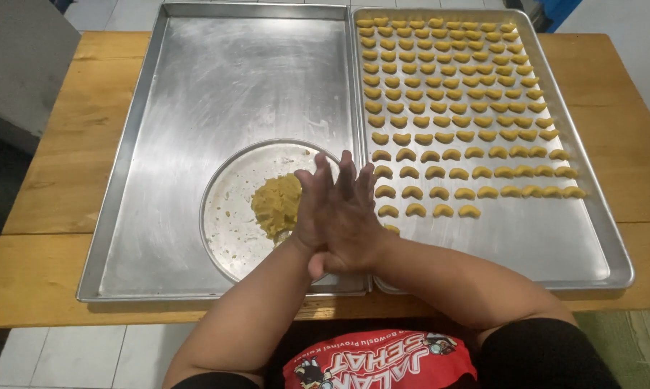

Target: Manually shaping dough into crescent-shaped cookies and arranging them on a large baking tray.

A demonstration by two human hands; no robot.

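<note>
Wood table (65,187) holds two big metal trays side by side. Our left tray (217,79) is bare but for a round metal plate (227,209) with a lump of yellow dough (276,205) on it. Our right tray (541,238) has rows of small curved dough pieces (440,94). Our right hand (353,216) lies flat on our left hand (312,209), palms pressed together, just beside the dough. We cannot tell what sits between them.

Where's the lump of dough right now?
In the head view, the dough lump sits on the round metal plate inside the left tray, just left of the pressed-together hands.
</note>
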